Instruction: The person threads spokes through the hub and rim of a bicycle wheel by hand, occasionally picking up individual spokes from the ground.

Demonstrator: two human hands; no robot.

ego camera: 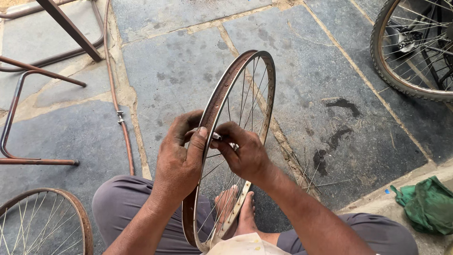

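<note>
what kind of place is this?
Probably an outdoor bicycle repair spot. A bare spoked rim is held upright over stone paving, with a tyred wheel and another rim nearby.

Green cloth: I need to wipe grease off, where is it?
The crumpled green cloth lies at the head view's lower right, on the stone ledge, beside the person's right knee.

A second bare rim (45, 222) with spokes lies at the near left. A tyred bicycle wheel (415, 47) stands at the far right. A crumpled green cloth (427, 204) sits on the near right kerb. Rusty metal tubing (28, 94) occupies the far left, beside a thin hose (115, 89). Loose spokes (306, 170) lie on the stone floor (179, 61).
</note>
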